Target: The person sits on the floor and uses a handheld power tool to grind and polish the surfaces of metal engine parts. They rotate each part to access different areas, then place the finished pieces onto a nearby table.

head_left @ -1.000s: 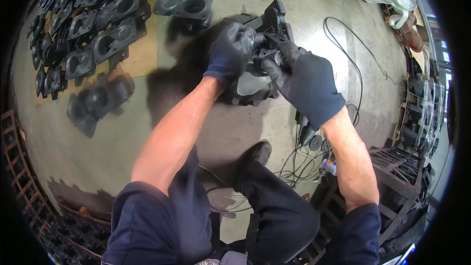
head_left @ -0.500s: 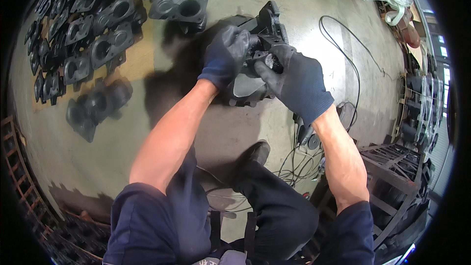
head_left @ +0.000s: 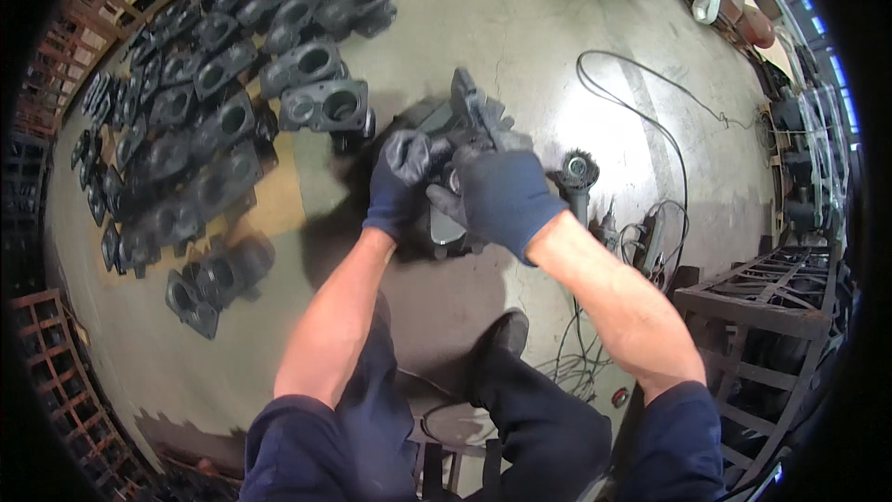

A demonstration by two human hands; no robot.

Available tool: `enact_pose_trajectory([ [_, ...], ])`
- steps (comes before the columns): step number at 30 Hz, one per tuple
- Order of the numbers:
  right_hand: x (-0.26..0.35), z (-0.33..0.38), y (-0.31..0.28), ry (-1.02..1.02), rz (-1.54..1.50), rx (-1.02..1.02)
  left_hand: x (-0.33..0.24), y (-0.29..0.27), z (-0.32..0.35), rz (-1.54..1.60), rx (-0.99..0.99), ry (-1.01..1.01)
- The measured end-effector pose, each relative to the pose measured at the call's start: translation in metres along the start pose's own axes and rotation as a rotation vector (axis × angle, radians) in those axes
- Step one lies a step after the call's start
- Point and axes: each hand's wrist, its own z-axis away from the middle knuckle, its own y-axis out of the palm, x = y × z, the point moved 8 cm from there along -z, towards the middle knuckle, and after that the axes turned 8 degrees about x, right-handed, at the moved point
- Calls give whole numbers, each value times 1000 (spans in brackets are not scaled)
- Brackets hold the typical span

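Observation:
A dark metal casting [head_left: 466, 98] with a flanged end is between my two gloved hands, over the floor in front of my feet. My left hand [head_left: 401, 172] is closed on its left side, fingers curled in. From the right, my right hand [head_left: 502, 191] wraps over the casting and covers much of its middle. Beneath them shows a grey, flat-faced metal piece [head_left: 448, 226] with a knobbed lower edge; whether it is part of the same casting I cannot tell. To the right of my right hand, a grinder with a round wire brush [head_left: 578, 170] lies on the floor.
Rows of similar dark castings [head_left: 223, 125] cover the floor at the left, with one group [head_left: 216, 279] nearer me. A black cable [head_left: 674, 144] loops across the right side. A metal rack [head_left: 753, 316] stands at the right, a rusty mesh cage [head_left: 70, 353] at the left.
The view has shifted, so the floor and castings sit lower in it. My right hand has turned further over the casting, hiding the opening that showed before. The brush grinder is now uncovered.

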Motion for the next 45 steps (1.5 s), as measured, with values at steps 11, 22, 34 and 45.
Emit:
enact_pose_trajectory([
  [11,9,0,-40,-339,143,64,8,8,2,148,36,-161],
  [22,-141,148,55,497,-1003,68,20,18,6,163,139,-312],
  [34,-172,184,208,570,-637,-150,66,3,85,807,-209,-909],
  [45,-118,-16,73,217,-1152,-221,70,28,21,680,298,-715],
])
